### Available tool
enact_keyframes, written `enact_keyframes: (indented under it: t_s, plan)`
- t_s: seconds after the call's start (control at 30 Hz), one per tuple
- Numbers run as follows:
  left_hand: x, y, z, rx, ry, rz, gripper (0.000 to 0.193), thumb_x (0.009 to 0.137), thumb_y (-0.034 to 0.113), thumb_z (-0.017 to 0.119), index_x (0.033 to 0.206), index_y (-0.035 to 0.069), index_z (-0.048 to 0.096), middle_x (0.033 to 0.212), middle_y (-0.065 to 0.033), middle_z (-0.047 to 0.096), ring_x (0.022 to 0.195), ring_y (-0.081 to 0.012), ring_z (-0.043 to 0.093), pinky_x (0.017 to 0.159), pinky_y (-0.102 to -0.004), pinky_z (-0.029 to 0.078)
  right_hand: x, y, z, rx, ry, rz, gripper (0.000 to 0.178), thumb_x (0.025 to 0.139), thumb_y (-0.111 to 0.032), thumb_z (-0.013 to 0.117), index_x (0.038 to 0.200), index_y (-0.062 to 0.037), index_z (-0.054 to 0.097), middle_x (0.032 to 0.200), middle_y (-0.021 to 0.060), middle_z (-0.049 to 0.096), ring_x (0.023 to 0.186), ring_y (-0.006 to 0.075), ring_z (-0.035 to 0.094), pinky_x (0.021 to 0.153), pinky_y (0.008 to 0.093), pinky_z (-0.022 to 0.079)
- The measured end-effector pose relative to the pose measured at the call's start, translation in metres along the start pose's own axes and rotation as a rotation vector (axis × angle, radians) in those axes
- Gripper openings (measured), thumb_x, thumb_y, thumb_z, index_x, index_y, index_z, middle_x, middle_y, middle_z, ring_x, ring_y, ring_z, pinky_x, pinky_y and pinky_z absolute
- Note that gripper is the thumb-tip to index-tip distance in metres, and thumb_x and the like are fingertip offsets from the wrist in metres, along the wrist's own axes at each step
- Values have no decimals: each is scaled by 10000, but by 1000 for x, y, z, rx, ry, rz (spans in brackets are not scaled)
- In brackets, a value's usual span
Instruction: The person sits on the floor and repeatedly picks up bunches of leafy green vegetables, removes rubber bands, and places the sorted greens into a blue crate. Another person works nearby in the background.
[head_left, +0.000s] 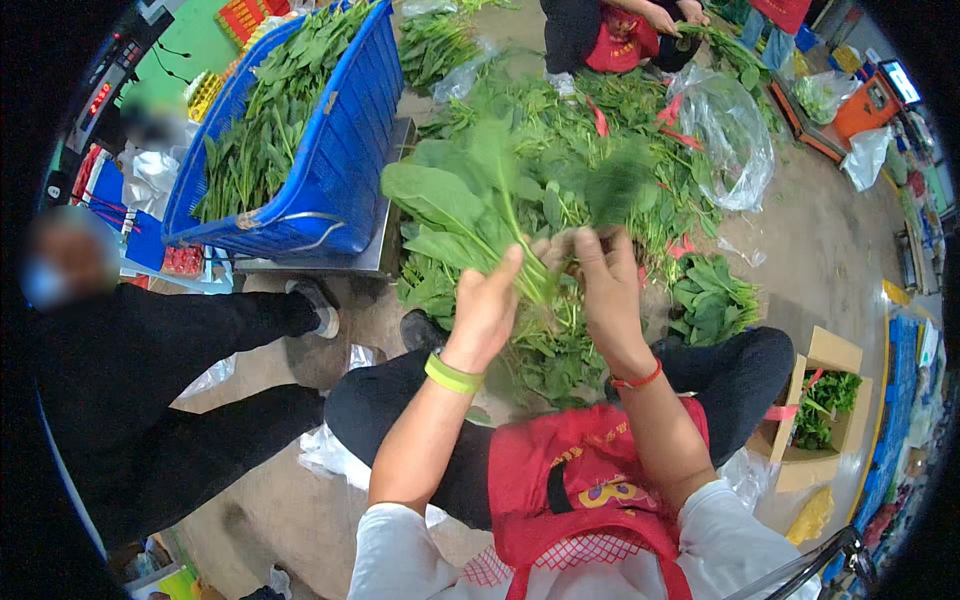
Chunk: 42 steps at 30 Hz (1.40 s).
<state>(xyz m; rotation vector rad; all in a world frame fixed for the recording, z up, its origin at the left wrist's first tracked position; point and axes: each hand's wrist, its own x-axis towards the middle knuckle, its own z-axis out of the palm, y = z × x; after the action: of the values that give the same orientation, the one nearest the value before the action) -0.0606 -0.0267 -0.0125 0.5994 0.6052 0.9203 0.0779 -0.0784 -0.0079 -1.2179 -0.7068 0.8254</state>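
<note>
My left hand (487, 305) is closed around the stems of a bunch of leafy greens (440, 195), whose broad leaves fan out up and to the left. Close beside it, my right hand (607, 285) has its fingers curled in near the stem ends. A dark green leaf (620, 185), smeared by motion, rises from its fingertips and appears pinched in them. Below and beyond both hands spreads a big pile of loose greens (520, 110) on the floor. By my right knee lies a gathered bunch of greens (712, 298).
A blue crate (345, 130) full of greens stands on a metal platform at the left. Someone's dark-trousered legs (200, 320) reach in beside me. Clear plastic bags (735, 140), an orange scale (868, 105) and a cardboard box (835, 350) lie rightward. Another person's hands (660, 18) handle greens ahead.
</note>
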Motion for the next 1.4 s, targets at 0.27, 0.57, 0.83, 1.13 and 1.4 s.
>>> enact_keyframes:
  t_s: [0.27, 0.57, 0.83, 1.13, 1.4]
  plan:
    - [33, -15, -47, -541, 62, 131, 260, 1045, 133, 554, 1239, -40, 536, 1146, -132, 637, 1047, -233, 640, 985, -399, 549, -45, -36, -9, 348, 241, -281, 171, 1091, -214, 483, 1058, -47, 469, 822, 70, 581, 690, 139, 512, 623, 295, 437]
    - [27, -4, -33, -595, 11, 0, 314, 1064, 205, 515, 1277, -24, 552, 1185, -144, 653, 1104, -270, 650, 1032, -477, 519, 12, -14, -45, -550, -175, -247, 361, 929, -142, 693, 1253, -8, 605, 1172, 159, 623, 1066, 287, 626, 896, 387, 510]
    - [17, -3, -27, -601, -41, -2, 292, 1061, 207, 525, 1204, -41, 583, 1204, -148, 643, 1231, -288, 588, 1153, -503, 414, -5, -15, -17, -730, -492, -410, 340, 848, -1, 738, 1181, -24, 675, 1039, 94, 663, 938, 195, 660, 793, 324, 522]
    - [20, -11, -28, -622, 2, -15, 227, 1053, 185, 539, 1123, -26, 585, 1116, -136, 642, 1251, -296, 564, 1162, -546, 395, -16, 13, -12, -141, -167, 321, 112, 920, -83, 701, 985, 8, 712, 866, 30, 699, 790, 124, 637, 717, 278, 496]
    - [16, -2, -19, -506, 57, 14, 218, 1065, 186, 519, 1132, -20, 547, 1130, -118, 612, 1157, -281, 611, 1062, -478, 507, -5, 38, -41, -255, -112, 205, 184, 964, -155, 674, 1025, 17, 694, 848, 28, 668, 765, 91, 579, 702, 254, 472]
